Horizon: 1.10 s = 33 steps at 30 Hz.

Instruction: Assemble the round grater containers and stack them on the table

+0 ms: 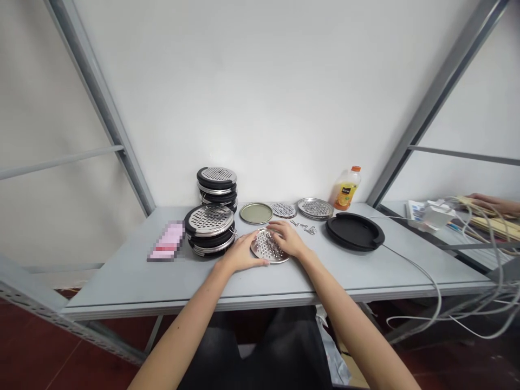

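A round metal grater disc [268, 248] with raised perforations lies on the table in front of me. My left hand [242, 255] grips its left edge, thumb at the near rim and fingers at the far-left rim. From the right, my right hand [287, 239] is closed over the disc's far-right part, its fingertips on the metal and partly covering it. Just left of my left hand is a stack of black-rimmed graters [210, 221] with perforated metal tops. Beyond the disc lie a shallow round olive-coloured lid or tray [256, 213] and a flat perforated disc [283, 210].
A taller grater stack [218, 176] stands against the wall. To the right are rimmed grater discs [316, 208], small metal clips [309, 229], a black round base [355, 232] and an orange-capped bottle [348, 189]. White cables [436, 303] hang right; another person's hand [487, 202] shows there.
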Each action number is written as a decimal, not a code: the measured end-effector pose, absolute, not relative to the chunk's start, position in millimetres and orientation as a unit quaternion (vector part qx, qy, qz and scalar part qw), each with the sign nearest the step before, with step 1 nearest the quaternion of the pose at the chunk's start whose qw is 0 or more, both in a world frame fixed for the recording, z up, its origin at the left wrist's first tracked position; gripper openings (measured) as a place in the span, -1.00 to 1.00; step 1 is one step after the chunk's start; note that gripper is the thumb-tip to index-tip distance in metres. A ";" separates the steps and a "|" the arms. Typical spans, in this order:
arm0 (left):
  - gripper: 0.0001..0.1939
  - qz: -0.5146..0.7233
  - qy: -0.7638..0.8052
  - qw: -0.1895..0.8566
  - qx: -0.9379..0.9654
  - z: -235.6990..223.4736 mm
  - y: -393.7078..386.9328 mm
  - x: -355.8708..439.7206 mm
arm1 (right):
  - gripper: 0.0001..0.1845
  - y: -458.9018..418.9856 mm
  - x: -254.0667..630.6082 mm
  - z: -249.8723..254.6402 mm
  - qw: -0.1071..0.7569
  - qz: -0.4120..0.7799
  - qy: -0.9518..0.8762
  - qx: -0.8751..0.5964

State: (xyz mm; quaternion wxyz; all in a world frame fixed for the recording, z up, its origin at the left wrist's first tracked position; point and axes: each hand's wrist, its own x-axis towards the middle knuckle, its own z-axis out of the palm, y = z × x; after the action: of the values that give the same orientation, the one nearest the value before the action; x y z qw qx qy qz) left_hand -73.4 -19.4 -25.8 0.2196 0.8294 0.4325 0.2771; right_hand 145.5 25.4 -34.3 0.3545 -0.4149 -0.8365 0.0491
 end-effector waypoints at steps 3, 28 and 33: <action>-0.01 0.279 0.448 0.177 0.831 -24.2 -22.1 -69.0 | -0.62 18.2 135.6 -34.8 0.317 0.027 -0.851 -0.419; -0.07 0.260 0.449 0.154 0.841 -27.1 -21.3 -68.2 | -0.44 6.9 126.8 -31.2 0.204 0.004 -0.895 -0.397; -0.02 0.258 0.452 0.156 0.840 -30.5 -19.0 -68.7 | -0.46 8.0 126.1 -30.4 0.207 0.008 -0.895 -0.394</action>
State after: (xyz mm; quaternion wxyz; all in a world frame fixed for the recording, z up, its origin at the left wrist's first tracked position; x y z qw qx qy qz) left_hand -68.7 -19.0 -30.5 0.1560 0.8395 0.4518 0.2583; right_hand 126.1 8.0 -30.4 0.2068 -0.3945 -0.8953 0.0082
